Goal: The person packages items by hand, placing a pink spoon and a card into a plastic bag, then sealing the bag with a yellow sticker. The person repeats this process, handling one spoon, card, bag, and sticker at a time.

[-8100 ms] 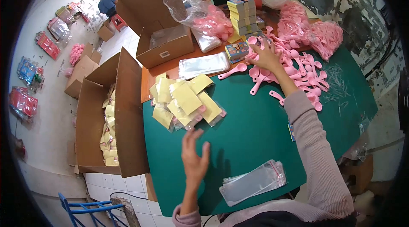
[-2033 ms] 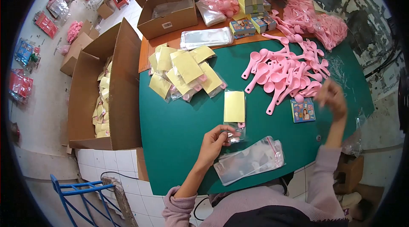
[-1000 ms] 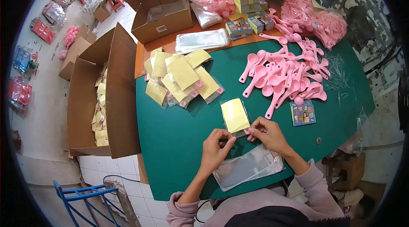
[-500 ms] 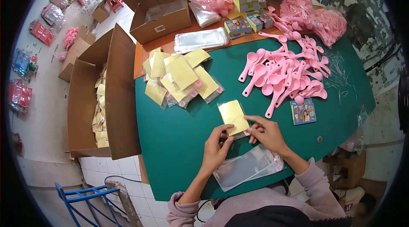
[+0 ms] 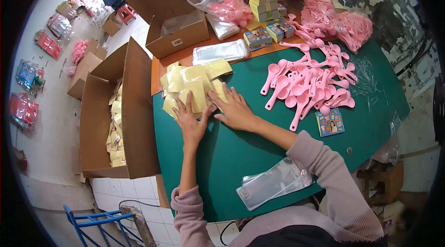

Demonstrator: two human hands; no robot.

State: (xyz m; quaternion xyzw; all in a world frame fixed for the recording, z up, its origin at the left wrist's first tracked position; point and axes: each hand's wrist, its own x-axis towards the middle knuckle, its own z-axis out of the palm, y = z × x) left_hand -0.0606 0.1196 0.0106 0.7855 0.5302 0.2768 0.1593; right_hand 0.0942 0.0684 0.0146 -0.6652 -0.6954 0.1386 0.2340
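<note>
Both arms reach forward over the green mat [image 5: 259, 149] toward its far left corner, where the pile of yellow packets [image 5: 197, 77] lies. The left hand [image 5: 190, 119] lies palm down, fingers spread and pointing away from the body, with the fingertips on the near edge of the pile. Its bare forearm runs almost straight in from the mat's near edge, and the pink sleeve [image 5: 185, 210] begins near the elbow. The right hand [image 5: 236, 110] comes in at a slant from the mat's right side, also flat and wide open, its fingers fanned over the pile's near right part. Neither hand is closed round anything; both rest open on the packets. The hands lie just beside each other, and whether they touch cannot be told. A heap of pink spoons [image 5: 310, 82] covers the mat's far right part, and a small picture card [image 5: 330, 122] lies toward the mat's right edge. A stack of clear bags [image 5: 276, 186] sits at the mat's near edge. An open carton [image 5: 99, 121] with more yellow packets inside stands off the mat's left side
</note>
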